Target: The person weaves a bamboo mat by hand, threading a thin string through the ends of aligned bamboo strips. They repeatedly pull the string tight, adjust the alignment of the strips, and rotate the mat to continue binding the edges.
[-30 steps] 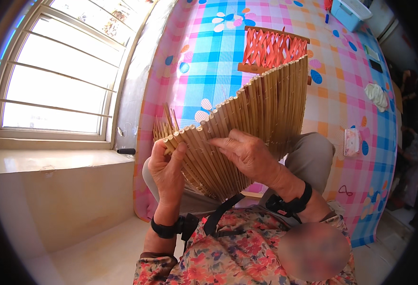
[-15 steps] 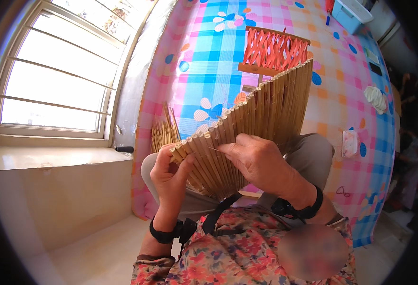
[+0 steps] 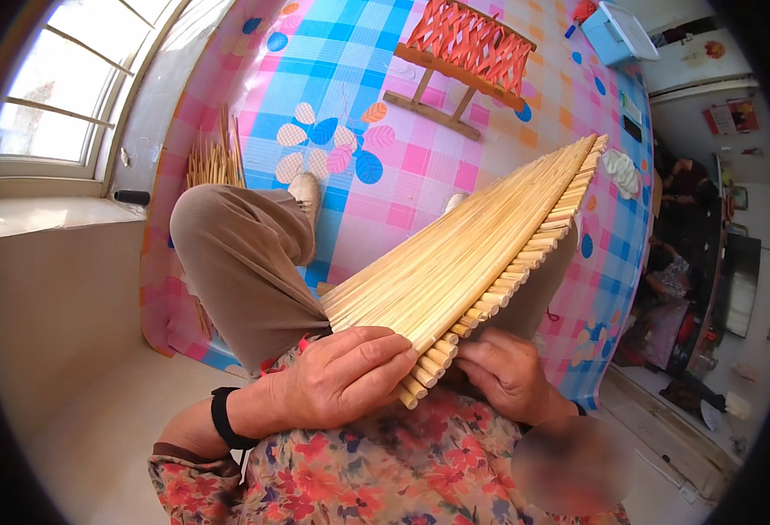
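A long mat of pale straw-coloured stalks (image 3: 455,245) lies tilted across my lap and knees, its row of cut round ends running along the right edge toward me. My left hand (image 3: 350,376) is closed over the near corner of the mat, fingers wrapped on its top. My right hand (image 3: 503,372) is curled beside the cut ends at the mat's right underside; whatever its fingertips hold is hidden.
A wooden stand with red woven strips (image 3: 464,52) is ahead on the checked floor covering (image 3: 358,227). Loose sticks (image 3: 210,166) lie by the window wall at left. A blue bin (image 3: 612,35), white cloth (image 3: 621,171) and other people (image 3: 669,276) are at right.
The mat has turned over and swung lower right, showing its smooth top. My left hand has moved down across the corner, my right hand down beside the edge. The view has shifted too.
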The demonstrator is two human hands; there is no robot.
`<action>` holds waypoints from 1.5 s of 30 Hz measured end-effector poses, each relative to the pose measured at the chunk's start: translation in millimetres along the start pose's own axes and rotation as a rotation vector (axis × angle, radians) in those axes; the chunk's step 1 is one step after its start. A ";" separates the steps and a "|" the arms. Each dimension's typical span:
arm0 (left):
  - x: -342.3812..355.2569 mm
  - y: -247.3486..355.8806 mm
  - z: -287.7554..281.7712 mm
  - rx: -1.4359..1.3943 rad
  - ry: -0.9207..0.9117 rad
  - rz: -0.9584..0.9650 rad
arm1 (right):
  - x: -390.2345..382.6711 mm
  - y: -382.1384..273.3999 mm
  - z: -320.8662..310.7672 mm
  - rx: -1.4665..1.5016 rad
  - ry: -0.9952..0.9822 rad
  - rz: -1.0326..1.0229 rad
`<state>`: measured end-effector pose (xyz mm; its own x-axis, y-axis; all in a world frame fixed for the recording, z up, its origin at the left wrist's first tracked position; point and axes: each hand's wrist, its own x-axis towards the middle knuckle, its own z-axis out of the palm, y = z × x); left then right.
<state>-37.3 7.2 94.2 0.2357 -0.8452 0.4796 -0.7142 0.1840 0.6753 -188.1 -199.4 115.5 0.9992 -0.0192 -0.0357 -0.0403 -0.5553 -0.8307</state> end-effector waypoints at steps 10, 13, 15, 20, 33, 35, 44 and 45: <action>-39.6 -15.7 14.4 -0.090 0.014 0.127 | -10.6 -14.7 13.9 -0.028 -0.145 0.159; -42.7 -20.1 17.3 -0.105 0.055 0.143 | -12.4 -17.5 16.0 0.016 -0.159 0.243; -43.7 -22.6 20.0 -0.126 0.077 0.149 | -15.2 -17.5 19.1 0.027 -0.151 0.281; -43.7 -25.9 20.5 -0.153 0.090 0.151 | -18.0 -16.1 20.4 0.110 -0.166 0.348; -40.6 -28.0 20.6 -0.166 0.077 0.196 | -27.1 -14.2 19.1 0.071 -0.160 0.394; -40.2 -27.8 21.1 -0.166 0.083 0.195 | -24.5 -12.4 19.9 0.024 -0.127 0.342; -42.6 -26.5 23.4 -0.147 0.086 0.200 | -19.6 -14.6 25.5 -0.078 -0.035 0.267; -43.0 -26.6 23.8 -0.147 0.086 0.203 | -20.0 -14.1 26.6 -0.058 -0.020 0.264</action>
<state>-44.2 26.7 42.3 0.1569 -0.7390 0.6552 -0.6508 0.4216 0.6314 -207.7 -169.1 113.2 0.9537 -0.1535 -0.2585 -0.2987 -0.5799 -0.7579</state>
